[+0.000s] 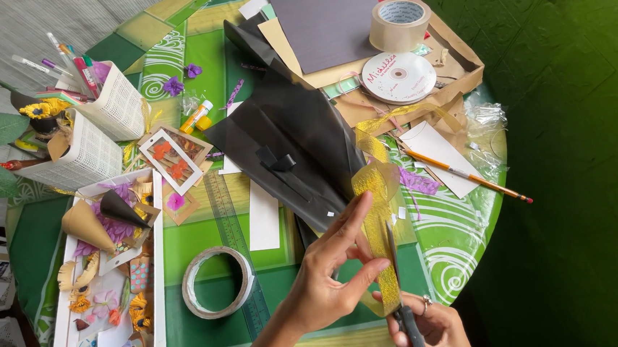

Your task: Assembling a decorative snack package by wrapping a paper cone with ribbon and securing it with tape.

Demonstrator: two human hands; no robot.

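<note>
While the gold ribbon is pinched between thumb and fingers of the left hand, scissors are gripped in the right hand at 6 o'clock. Ribbon could be cut crooked if it twists, or fingertips nicked, since blades sit just beside them. Ribbon runs toward 12 o'clock over black paper.

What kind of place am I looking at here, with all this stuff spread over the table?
Most likely a home craft corner. The round green table is crowded with sheets of paper and card, tape rolls and a basket of markers, while the left hand holds gold ribbon and the right hand works scissors.
</note>
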